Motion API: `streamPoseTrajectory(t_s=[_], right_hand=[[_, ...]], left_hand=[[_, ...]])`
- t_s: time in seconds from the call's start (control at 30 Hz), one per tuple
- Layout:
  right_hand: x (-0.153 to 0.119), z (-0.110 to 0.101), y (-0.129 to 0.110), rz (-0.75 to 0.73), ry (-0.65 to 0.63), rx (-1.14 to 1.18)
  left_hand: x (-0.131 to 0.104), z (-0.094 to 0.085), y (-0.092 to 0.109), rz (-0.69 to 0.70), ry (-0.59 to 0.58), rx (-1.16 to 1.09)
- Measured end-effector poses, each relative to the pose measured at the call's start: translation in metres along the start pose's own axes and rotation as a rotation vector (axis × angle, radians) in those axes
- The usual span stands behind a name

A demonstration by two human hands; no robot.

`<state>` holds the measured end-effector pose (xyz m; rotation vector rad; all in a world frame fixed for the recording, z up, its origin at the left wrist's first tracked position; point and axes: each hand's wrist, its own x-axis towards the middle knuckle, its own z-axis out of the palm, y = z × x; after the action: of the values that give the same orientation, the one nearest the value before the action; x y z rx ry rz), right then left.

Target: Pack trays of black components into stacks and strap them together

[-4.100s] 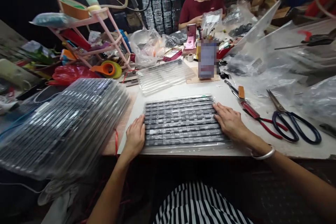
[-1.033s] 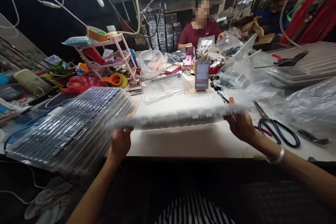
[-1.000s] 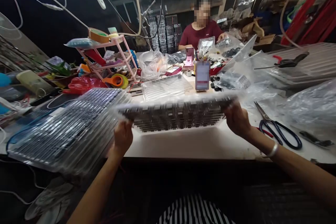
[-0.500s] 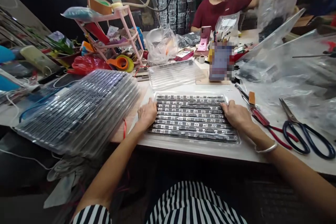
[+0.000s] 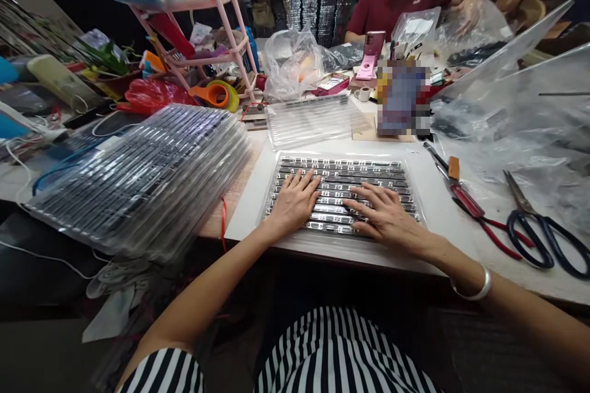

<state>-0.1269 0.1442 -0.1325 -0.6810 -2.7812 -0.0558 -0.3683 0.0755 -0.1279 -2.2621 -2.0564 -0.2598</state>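
Note:
A clear plastic tray [image 5: 271, 212] lies flat in front of me, its rows filled with dark strips [image 5: 338, 187] that carry shiny parts. On the left half of the rows rests my left hand [image 5: 295, 201], open, with its fingers stretched toward the far side. My right hand [image 5: 382, 216] is open too, fingers spread over the right half and pointing left. Both palms face down, and parts of the rows are hidden under them. Behind this tray sits another clear ribbed tray [image 5: 313, 124].
To the left rises a tall stack of filled trays [image 5: 138, 178]. Pliers with red handles [image 5: 488, 227] and scissors [image 5: 537, 221] lie at right, near plastic bags [image 5: 498, 135]. A pink rack [image 5: 225, 31] stands at back left. Across the table, a person in a maroon shirt [image 5: 410, 6] handles a bag.
My hands have left the tray's two side edges and moved inward onto its rows, fingers now spread. The person opposite has lowered the bag.

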Motion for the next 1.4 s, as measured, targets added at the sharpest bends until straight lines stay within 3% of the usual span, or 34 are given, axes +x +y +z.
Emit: streamPoseTrajectory(t_s=[0.07,0.23,0.5,0.67,0.9,1.03,1.13,1.2,1.4], right_hand=[[0.003,-0.001,-0.012,-0.094,-0.013,0.099],[0.015,-0.007,-0.029,-0.164,-0.049,0.26],[0.029,0.002,-0.057,-0.117,-0.07,0.321],[0.023,0.003,-0.044,-0.135,-0.04,0.148],[-0.003,0.004,-0.012,-0.074,-0.14,-0.087],[-0.007,0.005,-0.016,-0.08,-0.13,-0.117],[-0.007,0.006,-0.017,-0.072,-0.134,-0.123],[-0.008,0.009,-0.015,-0.072,-0.118,-0.125],[-0.009,0.014,-0.01,-0.078,-0.078,-0.089]], left_hand=[[0.0,0.001,-0.002,0.006,-0.009,-0.029],[0.003,0.002,-0.007,0.01,-0.064,-0.114],[0.0,0.002,-0.004,0.03,-0.073,-0.084],[-0.006,0.001,0.0,0.039,-0.031,-0.001],[-0.005,0.0,0.0,0.029,-0.068,-0.055],[0.0,-0.005,-0.01,-0.025,-0.089,-0.323],[-0.001,-0.016,-0.029,-0.074,-0.087,-0.598],[-0.007,-0.024,-0.042,-0.084,-0.104,-0.66],[-0.029,-0.03,-0.058,0.055,-0.326,-0.379]])
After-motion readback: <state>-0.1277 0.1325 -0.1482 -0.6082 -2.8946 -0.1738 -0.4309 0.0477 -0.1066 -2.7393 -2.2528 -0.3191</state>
